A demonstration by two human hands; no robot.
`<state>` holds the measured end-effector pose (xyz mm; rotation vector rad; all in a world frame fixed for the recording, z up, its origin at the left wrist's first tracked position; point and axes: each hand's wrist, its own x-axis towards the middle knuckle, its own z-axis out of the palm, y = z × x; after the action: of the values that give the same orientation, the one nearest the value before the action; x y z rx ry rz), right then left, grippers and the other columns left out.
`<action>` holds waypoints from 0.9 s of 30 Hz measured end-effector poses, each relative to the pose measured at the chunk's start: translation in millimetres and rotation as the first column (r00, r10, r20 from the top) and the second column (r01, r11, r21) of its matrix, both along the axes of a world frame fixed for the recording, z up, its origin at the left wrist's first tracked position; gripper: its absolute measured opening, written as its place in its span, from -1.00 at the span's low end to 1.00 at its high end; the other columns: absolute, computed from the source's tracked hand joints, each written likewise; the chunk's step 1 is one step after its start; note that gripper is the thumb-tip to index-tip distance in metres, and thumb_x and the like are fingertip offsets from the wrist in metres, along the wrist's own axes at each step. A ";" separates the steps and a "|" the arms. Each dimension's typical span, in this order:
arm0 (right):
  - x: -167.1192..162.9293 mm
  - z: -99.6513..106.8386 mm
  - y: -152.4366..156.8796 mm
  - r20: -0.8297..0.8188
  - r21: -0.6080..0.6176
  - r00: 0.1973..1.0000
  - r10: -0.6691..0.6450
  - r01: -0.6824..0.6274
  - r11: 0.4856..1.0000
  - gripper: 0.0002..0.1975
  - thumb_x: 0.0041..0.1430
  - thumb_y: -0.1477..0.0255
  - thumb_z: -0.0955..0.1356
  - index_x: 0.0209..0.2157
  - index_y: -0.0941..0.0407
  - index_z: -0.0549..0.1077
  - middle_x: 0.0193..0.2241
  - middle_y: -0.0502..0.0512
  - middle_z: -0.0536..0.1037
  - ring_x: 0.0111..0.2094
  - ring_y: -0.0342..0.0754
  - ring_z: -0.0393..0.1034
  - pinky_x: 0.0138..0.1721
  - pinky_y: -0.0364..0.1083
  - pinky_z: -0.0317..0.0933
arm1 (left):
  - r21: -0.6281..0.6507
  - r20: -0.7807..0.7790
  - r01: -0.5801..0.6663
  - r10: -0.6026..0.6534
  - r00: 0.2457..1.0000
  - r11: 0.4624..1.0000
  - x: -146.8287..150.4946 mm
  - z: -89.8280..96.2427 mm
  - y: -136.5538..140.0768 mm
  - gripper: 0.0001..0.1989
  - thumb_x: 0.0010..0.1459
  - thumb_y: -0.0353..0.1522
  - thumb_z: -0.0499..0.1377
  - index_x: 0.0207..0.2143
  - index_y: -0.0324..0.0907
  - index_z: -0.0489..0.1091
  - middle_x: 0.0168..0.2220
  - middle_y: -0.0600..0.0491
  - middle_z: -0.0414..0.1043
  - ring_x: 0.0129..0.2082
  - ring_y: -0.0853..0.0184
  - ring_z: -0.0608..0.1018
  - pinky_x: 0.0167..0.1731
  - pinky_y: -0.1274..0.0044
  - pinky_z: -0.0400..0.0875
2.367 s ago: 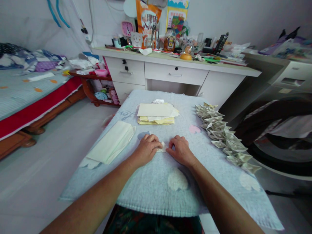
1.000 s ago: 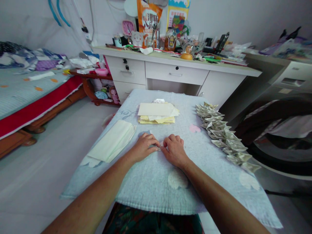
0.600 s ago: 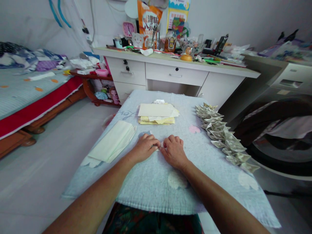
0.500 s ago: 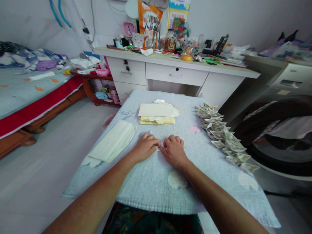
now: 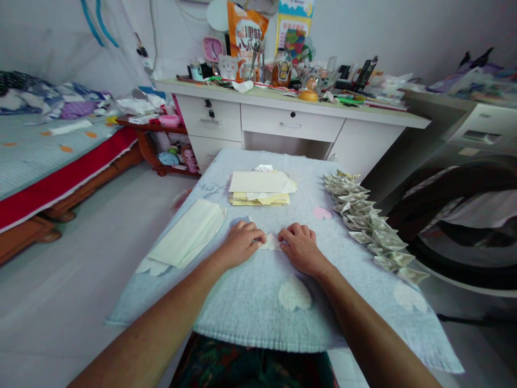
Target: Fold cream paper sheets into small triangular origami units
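A small folded piece of pale paper (image 5: 271, 242) lies on the cloth-covered table (image 5: 250, 302), between my two hands. My left hand (image 5: 243, 241) has its fingers closed on the paper's left end. At the right end, my right hand (image 5: 299, 245) has curled fingers, with the thumb and fingertips pinching the paper's edge. Beyond the hands sits a stack of cream and yellow paper sheets (image 5: 260, 183). Off to the left is a pile of pale green-white paper (image 5: 188, 233). Rows of folded, pointed paper pieces (image 5: 371, 226) stand along the right side.
Behind the table is a white desk (image 5: 293, 121) crowded with jars, a pink clock (image 5: 212, 48) and an orange snack bag (image 5: 247, 40). A washing machine (image 5: 484, 134) stands at the right. On the left are a bed (image 5: 52, 145) and a low wooden shelf (image 5: 153, 129).
My right hand has slid to the right along the paper, away from my left hand, so more of the paper shows between them. My left hand has stayed nearly still.
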<state>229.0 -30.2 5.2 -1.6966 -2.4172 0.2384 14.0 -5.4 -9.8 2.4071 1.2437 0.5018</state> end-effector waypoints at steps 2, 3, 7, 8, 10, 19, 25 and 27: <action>3.3 1.2 1.1 -0.005 -0.021 1.000 0.024 -0.024 0.999 -0.78 0.20 0.41 0.30 -0.11 -0.06 0.41 -0.12 0.10 0.33 -0.10 0.05 0.15 -0.09 0.03 -0.02 | 0.001 -0.002 -0.002 0.002 1.000 1.000 -0.1 0.7 -0.4 -0.84 0.17 -0.39 0.07 -0.29 -0.07 0.46 -0.28 0.07 0.37 -0.17 0.23 0.32 -0.10 0.37 0.20; 5.3 1.7 1.8 -0.011 -0.036 0.999 0.036 -0.036 0.999 -0.77 0.20 0.42 0.30 -0.10 -0.07 0.41 -0.11 0.09 0.33 -0.10 0.05 0.15 -0.09 0.03 -0.02 | 0.002 -0.003 -0.002 0.002 1.000 1.000 -0.1 1.4 -0.8 -0.83 0.17 -0.39 0.07 -0.28 -0.07 0.46 -0.28 0.07 0.37 -0.17 0.23 0.32 -0.10 0.37 0.20; 13.9 3.8 5.0 -0.098 -0.079 0.993 0.059 -0.067 0.995 -0.75 0.20 0.51 0.26 -0.13 -0.04 0.42 -0.12 0.06 0.35 -0.10 0.02 0.15 -0.08 0.01 -0.02 | 0.024 0.011 0.008 -0.009 1.000 1.000 0.3 5.2 -3.3 -0.83 0.17 -0.41 0.08 -0.28 -0.09 0.47 -0.26 0.05 0.38 -0.17 0.23 0.33 -0.09 0.36 0.21; 15.4 4.6 5.4 -0.132 -0.082 0.990 0.058 -0.070 0.994 -0.76 0.21 0.52 0.24 -0.14 -0.01 0.42 -0.14 0.06 0.36 -0.10 0.01 0.15 -0.08 0.00 -0.01 | 0.033 0.022 0.015 -0.016 1.000 0.999 0.5 5.9 -3.9 -0.83 0.17 -0.41 0.08 -0.28 -0.09 0.47 -0.24 0.05 0.38 -0.17 0.24 0.34 -0.09 0.36 0.22; 16.6 6.5 5.2 -0.195 -0.078 0.979 0.066 -0.083 0.994 -0.79 0.20 0.53 0.24 -0.16 0.04 0.41 -0.17 0.06 0.37 -0.11 -0.01 0.16 -0.09 -0.02 0.00 | 0.048 0.047 0.031 -0.033 0.998 0.998 1.0 5.9 -4.7 -0.83 0.17 -0.43 0.08 -0.27 -0.10 0.47 -0.20 0.04 0.37 -0.16 0.25 0.35 -0.08 0.37 0.23; 2.4 4.3 1.5 -0.271 -0.026 0.944 0.188 -0.203 0.979 -0.77 0.10 0.48 0.37 -0.16 0.08 0.41 -0.24 0.04 0.44 -0.17 -0.02 0.20 -0.09 -0.03 0.00 | 0.064 0.075 0.115 -0.120 0.990 0.991 1.0 3.0 -5.5 -0.77 0.14 -0.40 0.15 -0.13 -0.08 0.46 -0.11 0.02 0.40 -0.08 0.22 0.38 -0.02 0.35 0.24; 1.0 3.6 3.5 -0.325 0.022 0.927 0.185 -0.188 0.982 -0.87 0.10 0.53 0.34 -0.26 0.11 0.44 -0.33 0.04 0.47 -0.21 -0.05 0.28 -0.10 -0.05 0.04 | 0.063 0.153 0.082 -0.091 0.984 0.995 5.0 1.2 -7.7 -0.76 0.14 -0.38 0.18 -0.11 -0.12 0.46 -0.15 -0.01 0.45 -0.10 0.23 0.43 -0.03 0.37 0.31; 0.5 4.4 4.1 -0.383 0.048 0.904 0.187 -0.183 0.982 -0.88 0.09 0.53 0.34 -0.28 0.11 0.43 -0.34 0.04 0.47 -0.24 -0.06 0.29 -0.12 -0.06 0.08 | 0.052 0.210 0.050 -0.060 0.976 0.997 6.6 1.1 -9.5 -0.77 0.19 -0.40 0.12 -0.11 -0.12 0.47 -0.16 -0.01 0.47 -0.11 0.26 0.46 -0.05 0.39 0.34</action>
<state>229.5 -26.0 9.6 -1.2658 -2.2685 0.5321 20.6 -14.9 -8.7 2.3460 1.0825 0.7566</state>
